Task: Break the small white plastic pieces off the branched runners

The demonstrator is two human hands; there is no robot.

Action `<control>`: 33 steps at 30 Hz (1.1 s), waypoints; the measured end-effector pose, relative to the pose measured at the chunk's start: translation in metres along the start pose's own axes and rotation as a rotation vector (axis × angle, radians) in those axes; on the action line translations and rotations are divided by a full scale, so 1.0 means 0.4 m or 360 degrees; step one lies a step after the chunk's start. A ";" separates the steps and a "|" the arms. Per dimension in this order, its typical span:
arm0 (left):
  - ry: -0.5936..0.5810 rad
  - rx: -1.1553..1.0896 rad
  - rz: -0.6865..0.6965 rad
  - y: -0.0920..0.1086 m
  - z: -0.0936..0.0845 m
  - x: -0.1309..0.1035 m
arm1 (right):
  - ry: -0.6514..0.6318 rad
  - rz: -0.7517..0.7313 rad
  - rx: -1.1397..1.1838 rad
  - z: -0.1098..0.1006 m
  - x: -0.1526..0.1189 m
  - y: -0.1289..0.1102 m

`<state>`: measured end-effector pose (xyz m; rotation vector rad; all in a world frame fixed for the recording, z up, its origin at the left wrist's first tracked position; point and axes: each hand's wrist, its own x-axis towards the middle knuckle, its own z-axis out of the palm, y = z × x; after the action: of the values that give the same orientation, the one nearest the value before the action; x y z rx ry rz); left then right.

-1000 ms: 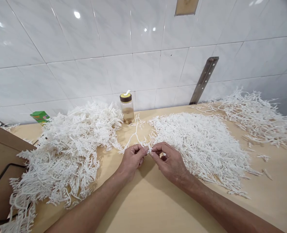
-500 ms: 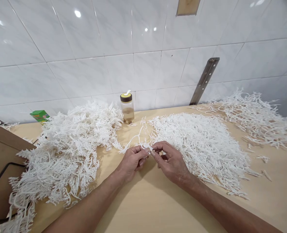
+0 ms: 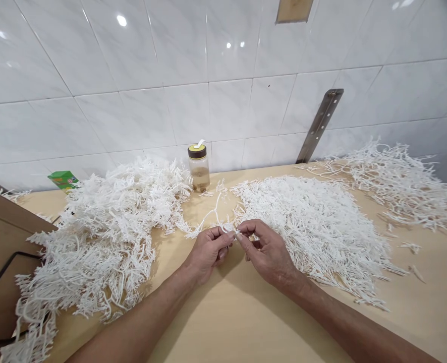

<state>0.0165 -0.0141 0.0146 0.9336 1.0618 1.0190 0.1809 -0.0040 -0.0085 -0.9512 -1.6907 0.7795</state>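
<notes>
Near the middle of the table, my left hand (image 3: 209,250) pinches a thin white branched strand (image 3: 216,205) between thumb and fingers. My right hand (image 3: 265,252) meets it from the right, its thumb and forefinger closed on a small end of the same white piece. The fingertips nearly touch. Part of the strand curves up and away behind my hands. A pile of short white sprigs (image 3: 314,227) lies just right of my right hand, and a larger heap of white branched pieces (image 3: 121,222) lies to the left.
Against the tiled wall (image 3: 185,111) stands a bottle (image 3: 200,171) with a dark and yellow lid. More white strands (image 3: 393,176) lie at the back right. A green box (image 3: 62,179) is behind the left heap. A brown box (image 3: 4,252) stands at the left edge. A metal bracket (image 3: 320,126) leans there.
Both hands stay in almost the same place, with only slight finger movement on the white piece. The view has shifted very slightly.
</notes>
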 end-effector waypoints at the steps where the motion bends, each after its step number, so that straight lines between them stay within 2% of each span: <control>1: -0.0006 0.0015 0.0001 -0.001 0.000 0.000 | -0.0002 0.0001 -0.0001 -0.001 0.000 -0.001; 3: -0.0013 0.0030 0.0005 -0.004 0.000 0.000 | -0.0028 0.0052 0.0024 -0.001 0.001 -0.003; 9: 0.0022 0.0019 0.0035 -0.011 -0.003 0.003 | -0.0192 0.0414 0.0200 -0.004 0.005 0.003; 13: 0.0016 -0.0007 0.0027 -0.011 -0.001 0.003 | -0.0227 0.0505 0.0257 -0.006 0.007 0.011; 17: 0.0052 -0.0024 0.0021 -0.011 0.001 0.004 | -0.0190 0.0437 0.0224 -0.006 0.005 0.011; 24: 0.0063 -0.0021 0.0010 -0.013 -0.002 0.007 | -0.0046 0.0084 -0.0001 0.001 -0.002 0.009; 33: 0.0066 0.0013 0.0011 -0.007 0.003 0.001 | -0.0014 0.0075 -0.0127 0.003 -0.003 0.009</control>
<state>0.0184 -0.0144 0.0123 0.9268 1.0981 1.0445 0.1809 -0.0033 -0.0123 -1.0472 -1.7233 0.7526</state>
